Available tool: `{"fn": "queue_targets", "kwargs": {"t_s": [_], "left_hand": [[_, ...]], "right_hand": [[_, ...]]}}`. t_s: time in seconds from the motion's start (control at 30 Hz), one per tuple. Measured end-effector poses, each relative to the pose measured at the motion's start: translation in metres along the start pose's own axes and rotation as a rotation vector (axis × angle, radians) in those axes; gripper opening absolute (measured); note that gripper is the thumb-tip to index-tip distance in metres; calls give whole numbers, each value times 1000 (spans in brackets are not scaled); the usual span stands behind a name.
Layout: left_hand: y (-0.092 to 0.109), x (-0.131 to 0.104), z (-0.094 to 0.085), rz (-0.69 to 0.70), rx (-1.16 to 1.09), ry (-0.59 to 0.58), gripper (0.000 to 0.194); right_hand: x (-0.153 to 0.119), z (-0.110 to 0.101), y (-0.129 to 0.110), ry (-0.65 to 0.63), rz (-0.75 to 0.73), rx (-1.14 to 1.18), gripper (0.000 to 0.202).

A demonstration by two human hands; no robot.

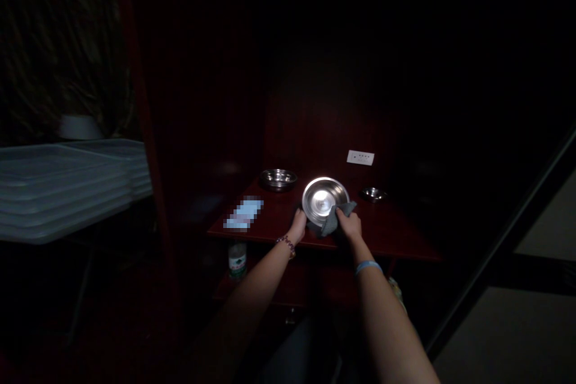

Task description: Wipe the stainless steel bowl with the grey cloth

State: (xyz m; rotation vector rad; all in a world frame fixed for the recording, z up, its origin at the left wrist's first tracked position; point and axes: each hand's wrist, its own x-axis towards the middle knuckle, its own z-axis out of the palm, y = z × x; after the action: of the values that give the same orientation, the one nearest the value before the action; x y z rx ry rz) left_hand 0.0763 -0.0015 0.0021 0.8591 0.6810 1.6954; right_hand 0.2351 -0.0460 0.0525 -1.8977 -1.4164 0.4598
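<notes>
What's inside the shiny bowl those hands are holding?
Inside the metal bowl, bare, shiny metal shows. The gray cloth in the right hand overlaps its lower right; whatever that covers can't be seen.

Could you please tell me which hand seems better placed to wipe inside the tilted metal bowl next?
Probably the right hand: it holds the grey cloth at the lower-right rim of the bowl, while the left hand supports the bowl's left side.

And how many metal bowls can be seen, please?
3: the held bowl, between left hand and right hand; the left bowl, behind it; the small bowl, at right. Nested ones may be hidden.
</notes>
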Motion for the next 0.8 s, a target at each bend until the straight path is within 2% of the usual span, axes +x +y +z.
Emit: {"fn": "queue_targets", "kwargs": {"t_s": [0.27,0.47,0.8], "left_hand": [[-7,8,-5,14,-21,33,37],[-11,9,-9,28,18,-5,38],[-2,3,-4,58,49,34,32]], "right_hand": [[2,-1,-1,-17,47,15,63],[1,-1,0,-7,44,16,62],[1,-1,-2,-23,26,6,61]]}}
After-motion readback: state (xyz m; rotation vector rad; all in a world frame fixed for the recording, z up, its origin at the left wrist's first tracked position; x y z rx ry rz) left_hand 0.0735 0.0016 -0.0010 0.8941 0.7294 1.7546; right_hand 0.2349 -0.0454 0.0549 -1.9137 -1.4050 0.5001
